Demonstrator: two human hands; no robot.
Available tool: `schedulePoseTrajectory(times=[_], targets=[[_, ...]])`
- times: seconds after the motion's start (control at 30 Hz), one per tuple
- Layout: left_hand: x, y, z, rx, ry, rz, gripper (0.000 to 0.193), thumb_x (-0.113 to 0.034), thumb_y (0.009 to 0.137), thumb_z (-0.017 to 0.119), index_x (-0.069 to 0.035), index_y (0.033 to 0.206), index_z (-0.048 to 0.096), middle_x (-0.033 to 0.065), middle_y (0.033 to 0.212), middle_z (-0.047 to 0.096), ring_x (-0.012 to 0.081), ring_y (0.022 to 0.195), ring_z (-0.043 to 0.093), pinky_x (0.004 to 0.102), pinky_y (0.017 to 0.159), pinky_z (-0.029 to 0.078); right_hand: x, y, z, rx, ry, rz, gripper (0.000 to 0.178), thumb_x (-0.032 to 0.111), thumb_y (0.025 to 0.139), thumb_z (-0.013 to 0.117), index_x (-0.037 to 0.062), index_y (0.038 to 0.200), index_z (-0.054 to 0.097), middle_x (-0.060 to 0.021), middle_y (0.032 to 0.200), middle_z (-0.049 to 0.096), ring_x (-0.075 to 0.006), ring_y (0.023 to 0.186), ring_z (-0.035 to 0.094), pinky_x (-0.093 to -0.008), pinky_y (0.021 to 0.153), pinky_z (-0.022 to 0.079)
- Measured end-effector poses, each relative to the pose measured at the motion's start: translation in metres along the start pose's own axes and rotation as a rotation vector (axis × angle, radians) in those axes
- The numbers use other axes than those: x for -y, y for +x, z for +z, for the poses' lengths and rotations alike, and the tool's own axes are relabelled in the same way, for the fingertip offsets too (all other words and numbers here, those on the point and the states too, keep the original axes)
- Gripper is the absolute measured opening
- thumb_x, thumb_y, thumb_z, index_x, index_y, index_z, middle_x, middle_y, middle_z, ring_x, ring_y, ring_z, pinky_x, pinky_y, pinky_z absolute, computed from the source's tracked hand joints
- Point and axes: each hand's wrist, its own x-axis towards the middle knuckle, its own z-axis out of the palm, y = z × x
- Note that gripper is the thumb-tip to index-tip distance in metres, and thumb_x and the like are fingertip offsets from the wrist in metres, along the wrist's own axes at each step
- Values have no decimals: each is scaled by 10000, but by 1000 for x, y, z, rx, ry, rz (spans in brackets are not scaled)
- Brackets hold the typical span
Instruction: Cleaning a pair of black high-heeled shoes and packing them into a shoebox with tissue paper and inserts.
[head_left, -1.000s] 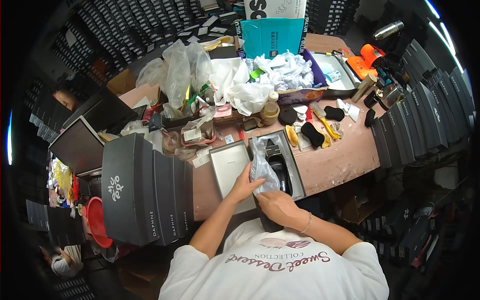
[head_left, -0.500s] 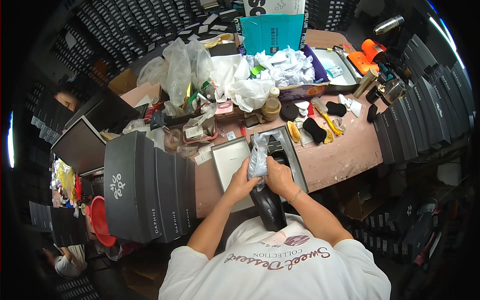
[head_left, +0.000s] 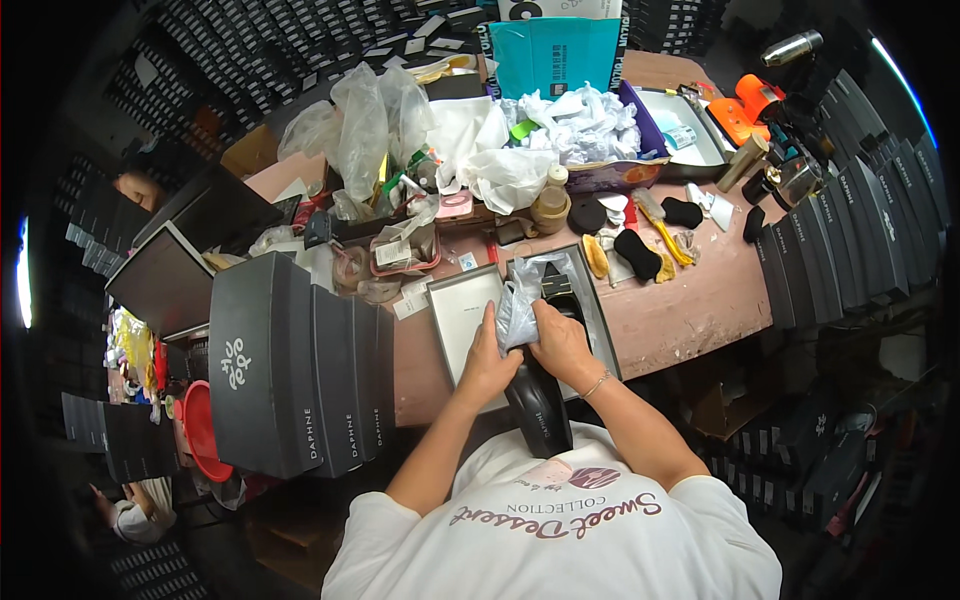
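Both left hand [head_left: 490, 362] and right hand [head_left: 560, 345] curled firmly around grey wrapping [head_left: 516, 316]; black shoe [head_left: 538, 412] juts out below.

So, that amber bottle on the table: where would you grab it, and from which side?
Probably around the body of the bottle, below its pale cap, coming from the near side. It stands upright, and the wide body seems to give fingers more to close on. White wrapping crowds its left and a black disc its right.
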Motion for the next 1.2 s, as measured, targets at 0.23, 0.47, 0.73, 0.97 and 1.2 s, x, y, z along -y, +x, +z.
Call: schedulePoseTrajectory(times=[0.23, 0.47, 0.73, 0.97, 1.2], targets=[[16, -12, 22, -282, -386, -190, 543, 61, 762, 534, 31, 1302, 496, 160, 1154, 629, 232, 1099, 594, 320, 975, 426, 25, -11, -8, 43, 202, -46, 542, 102, 745, 599, -27, 1249, 450, -245, 1105, 548, -429, 996, 568, -468, 854, 488], [-5, -41, 27, -291, -810, -366, 707, 14, 869, 590, -21, 1476, 228, 127, 1311, 508, 198, 1193, 506, 317, 995, 424, 17, -17, 1, 122, 290, 46, 547, 140, 817, 578, 6, 1331, 447, -241, 1184, 535, -424, 1063, 551, -437, 915, 462], [92, 4, -12, -447, 53, -256, 685, -172, 881, 658, 11, 1446, 317, 186, 1404, 427, 278, 1297, 414, 406, 1072, 332, -60, -29, -7, 57, -119, 130, 689, 265, 847, 672, 17, 1407, 358, -279, 1242, 525, -456, 1097, 545, -477, 906, 475], [18, 11, 37, 153, -344, -238, 428, -175, 918, 665, 50, 1261, 544, 98, 1107, 630, 160, 999, 609, 279, 894, 487, -116, -49, 9, 260, 150, 357, 646, -11, 782, 518, 21, 1407, 358, -322, 1067, 585, -468, 983, 579, -491, 835, 474], [17, 4, 68, 10, -1075, -630, 549, -73, 885, 577, -53, 1378, 335, 127, 1174, 563, 209, 1064, 596, 349, 882, 521, -41, -51, -62, 299, 369, 181, 755, 158, 809, 680, 48, 1454, 303, -278, 1113, 581, -430, 993, 590, -470, 844, 476]])
